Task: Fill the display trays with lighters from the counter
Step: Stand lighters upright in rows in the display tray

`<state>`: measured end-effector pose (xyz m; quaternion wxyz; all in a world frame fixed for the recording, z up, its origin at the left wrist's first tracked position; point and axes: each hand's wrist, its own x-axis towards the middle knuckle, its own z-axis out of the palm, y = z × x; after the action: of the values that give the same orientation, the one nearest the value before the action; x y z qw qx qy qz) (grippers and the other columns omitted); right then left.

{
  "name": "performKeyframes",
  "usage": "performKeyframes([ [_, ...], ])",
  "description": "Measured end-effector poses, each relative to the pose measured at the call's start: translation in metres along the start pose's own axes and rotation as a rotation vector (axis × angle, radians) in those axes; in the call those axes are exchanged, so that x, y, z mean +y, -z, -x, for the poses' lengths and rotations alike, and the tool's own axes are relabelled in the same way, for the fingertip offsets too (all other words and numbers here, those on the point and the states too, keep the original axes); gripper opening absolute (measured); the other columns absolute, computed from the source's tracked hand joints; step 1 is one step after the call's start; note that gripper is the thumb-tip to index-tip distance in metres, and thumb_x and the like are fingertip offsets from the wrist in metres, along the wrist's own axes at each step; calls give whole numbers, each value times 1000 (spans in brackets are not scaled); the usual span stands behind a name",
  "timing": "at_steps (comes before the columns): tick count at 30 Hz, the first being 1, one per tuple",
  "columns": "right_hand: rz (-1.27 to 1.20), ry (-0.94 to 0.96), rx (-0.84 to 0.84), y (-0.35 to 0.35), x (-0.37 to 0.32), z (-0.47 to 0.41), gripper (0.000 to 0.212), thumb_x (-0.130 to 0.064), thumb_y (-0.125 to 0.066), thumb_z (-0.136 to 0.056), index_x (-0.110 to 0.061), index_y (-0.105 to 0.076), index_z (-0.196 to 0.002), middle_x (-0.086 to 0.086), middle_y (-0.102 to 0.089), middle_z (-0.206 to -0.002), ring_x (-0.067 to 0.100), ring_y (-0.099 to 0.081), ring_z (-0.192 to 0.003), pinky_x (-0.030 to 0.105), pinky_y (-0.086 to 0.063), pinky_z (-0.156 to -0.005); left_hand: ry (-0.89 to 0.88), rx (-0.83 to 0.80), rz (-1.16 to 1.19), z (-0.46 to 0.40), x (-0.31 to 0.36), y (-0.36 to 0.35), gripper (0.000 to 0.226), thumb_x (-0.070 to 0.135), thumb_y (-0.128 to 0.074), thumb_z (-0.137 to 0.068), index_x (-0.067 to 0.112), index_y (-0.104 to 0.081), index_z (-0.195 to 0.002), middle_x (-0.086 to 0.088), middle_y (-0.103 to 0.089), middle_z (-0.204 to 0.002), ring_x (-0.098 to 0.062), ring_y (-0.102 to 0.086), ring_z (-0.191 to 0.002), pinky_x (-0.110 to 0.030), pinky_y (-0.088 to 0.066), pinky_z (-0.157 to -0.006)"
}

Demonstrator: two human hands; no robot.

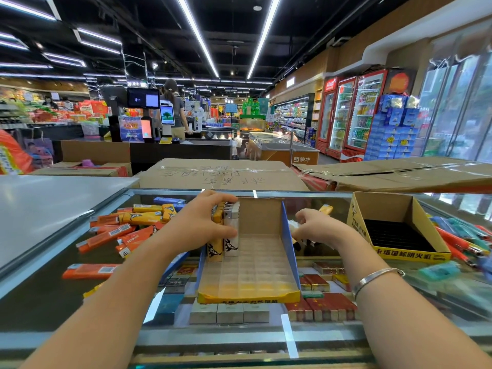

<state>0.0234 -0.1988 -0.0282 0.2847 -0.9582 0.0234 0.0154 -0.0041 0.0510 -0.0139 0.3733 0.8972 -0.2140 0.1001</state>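
Observation:
A cardboard display tray [255, 272] with a gridded insert and a yellow front lip stands on the glass counter in front of me. My left hand [202, 222] grips a few upright lighters [231, 235], yellow and white, at the tray's back left corner. My right hand [316, 227] is just right of the tray's blue side wall, closed around white lighters [294, 227] that are partly hidden. Loose orange and yellow lighters [125, 230] lie in a heap on the counter to the left.
A second display tray [399, 230] with a black insert stands at the right, with more coloured lighters [463, 241] strewn beside it. Sealed cardboard boxes [221, 174] sit behind the glass counter [53, 296]. Cigarette packs show under the glass. A person stands at the far checkout.

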Motion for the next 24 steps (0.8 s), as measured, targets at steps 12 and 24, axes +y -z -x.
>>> performKeyframes([
  [12, -145, -14, 180, 9, -4, 0, 44, -5, -62, -82, -16, -41, -119, 1, -49, -94, 16, -53, -80, 26, -47, -58, -30, 39, 16, 0, 2, -10, 62, 33, -77, -72, 40, -47, -126, 18, -39, -114, -3, -52, -77, -3, -42, -54],
  [24, -817, 502, -117, 26, -44, 49, 42, -3, -78, -66, -31, -62, -92, 12, -52, -109, 21, -61, -70, 22, -50, -51, -107, 161, 173, 4, 15, -6, 47, 64, -55, -72, 51, -48, -117, 40, -44, -106, 23, -42, -95, -8, -34, -73],
])
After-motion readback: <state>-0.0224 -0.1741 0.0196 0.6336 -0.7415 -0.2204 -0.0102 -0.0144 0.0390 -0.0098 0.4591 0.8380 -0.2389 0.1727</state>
